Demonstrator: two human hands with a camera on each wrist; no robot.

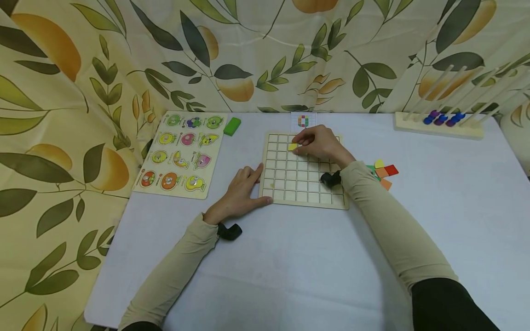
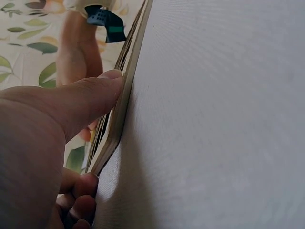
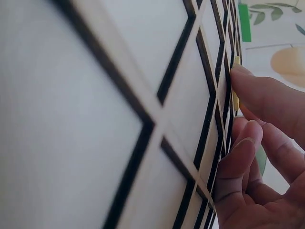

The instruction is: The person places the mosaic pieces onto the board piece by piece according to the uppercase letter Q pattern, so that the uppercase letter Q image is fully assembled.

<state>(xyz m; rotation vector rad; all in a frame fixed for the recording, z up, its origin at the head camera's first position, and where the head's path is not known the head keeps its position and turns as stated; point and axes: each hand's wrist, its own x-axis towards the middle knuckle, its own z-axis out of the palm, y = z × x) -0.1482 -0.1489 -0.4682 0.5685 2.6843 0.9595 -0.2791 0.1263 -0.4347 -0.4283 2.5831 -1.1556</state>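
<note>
A wooden grid board (image 1: 304,177) of square cells lies on the table in the head view. My left hand (image 1: 238,195) holds its near left corner, the thumb (image 2: 95,93) along the near edge and the fingers at the left edge. Over the far part of the board, my right hand (image 1: 320,143) pinches a small yellow square tile (image 1: 292,146) between thumb and index finger. In the right wrist view the yellow tile (image 3: 236,83) is seen edge-on against the grid. A pattern card (image 1: 303,121) with a ring of coloured squares lies just beyond the board.
Loose coloured tiles (image 1: 382,171) lie right of the board, partly behind the right sleeve. A fruit picture board (image 1: 182,156) lies at left, with a green block (image 1: 232,126) beside it. A wooden bead rack (image 1: 439,126) with upright rods stands at the back right.
</note>
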